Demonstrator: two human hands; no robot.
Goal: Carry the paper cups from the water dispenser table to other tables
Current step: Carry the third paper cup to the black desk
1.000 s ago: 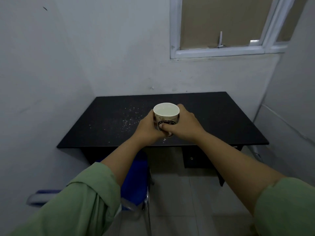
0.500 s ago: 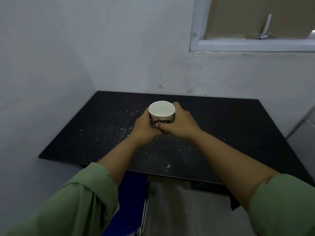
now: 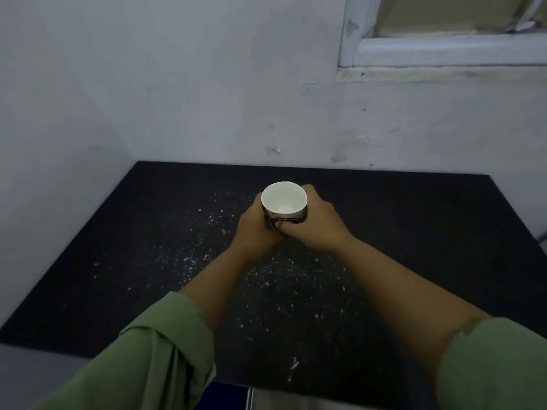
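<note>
From the head camera we see both of our arms stretched forward over a black worktop (image 3: 429, 232), green sleeves (image 3: 165, 350) pushed up above the forearms. Our left hand (image 3: 254, 232) and right hand (image 3: 313, 226) are wrapped together around one paper cup (image 3: 284, 202), the left clamped on its left side and the right on its right side, with fingers meeting across the dark printed band at the front. The cup stands upright between the hands, its white mouth open towards us; whether its base touches the worktop we cannot tell, since the hands cover it. White flecks (image 3: 266, 279) are scattered over the worktop beneath and just nearer than the hands. Beyond the hands rises a white wall (image 3: 207, 99), with a window frame (image 3: 444, 51) above and to the right
</note>
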